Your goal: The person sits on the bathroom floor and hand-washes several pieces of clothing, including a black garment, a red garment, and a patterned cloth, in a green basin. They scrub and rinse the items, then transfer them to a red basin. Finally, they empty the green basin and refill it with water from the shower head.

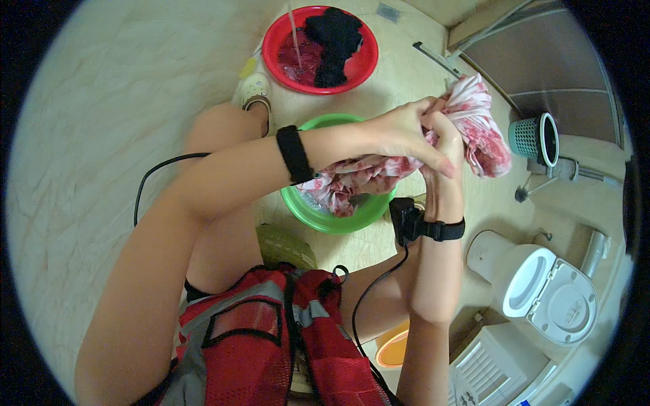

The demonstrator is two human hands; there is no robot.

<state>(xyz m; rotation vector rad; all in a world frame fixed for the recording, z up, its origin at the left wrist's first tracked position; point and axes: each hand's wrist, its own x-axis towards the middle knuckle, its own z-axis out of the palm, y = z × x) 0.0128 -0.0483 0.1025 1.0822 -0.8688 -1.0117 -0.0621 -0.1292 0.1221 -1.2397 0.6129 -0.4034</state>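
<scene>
A wet white cloth with red-pink patches (479,125) is bunched up in front of me. My left hand (404,133) curls round it from the left, thumb stretched across my right wrist. My right hand (445,141) is closed on the same cloth, pressed against the left one, and a thick bundle sticks out to the upper right of it. The other part of the cloth hangs down to the left, under my left forearm, into a green basin (318,222) with some water in it. Where the fingers overlap, part of the grip is hidden.
Farther off, a thin water stream falls into a red basin (371,64) holding a black cloth (333,40). At right stand a teal bin (525,138), a white toilet (521,271) and a white stool (497,369). An orange container (393,348) is below. Cables run from my wrist straps.
</scene>
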